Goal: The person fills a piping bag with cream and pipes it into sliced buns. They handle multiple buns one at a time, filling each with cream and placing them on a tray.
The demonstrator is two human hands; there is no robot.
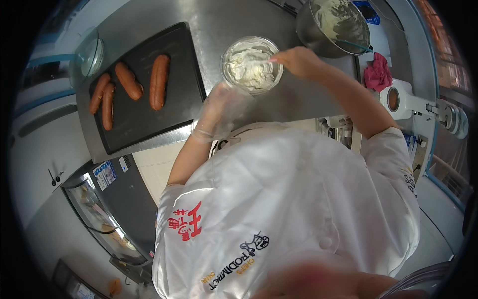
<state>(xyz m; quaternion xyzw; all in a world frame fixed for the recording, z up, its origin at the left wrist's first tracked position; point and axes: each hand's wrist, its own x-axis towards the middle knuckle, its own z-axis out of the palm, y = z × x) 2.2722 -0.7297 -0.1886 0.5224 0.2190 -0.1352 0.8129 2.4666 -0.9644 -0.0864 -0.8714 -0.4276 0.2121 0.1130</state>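
A clear round bowl [225,74] holds thick white cream [249,67] on the steel worktop. My right hand [301,62], bare, is closed round a pink-handled spatula [273,60], whose far end dips into the cream. At the bowl's near left side is my left hand [219,107], in a loose clear plastic glove. Its fingers are curled against the bowl's edge, partly blurred by the glove. Left of the bowl lies a dark baking tray [174,94] with several long brown bread rolls [159,82], some of them paired.
A steel mixing bowl [303,30] smeared with cream stands at the far right, a teal-handled tool [356,46] in it. Beside it are a crumpled pink cloth [378,73] and a white machine [398,99]. A glass bowl [89,52] sits behind the tray; a glass-fronted cabinet [104,214] stands lower left.
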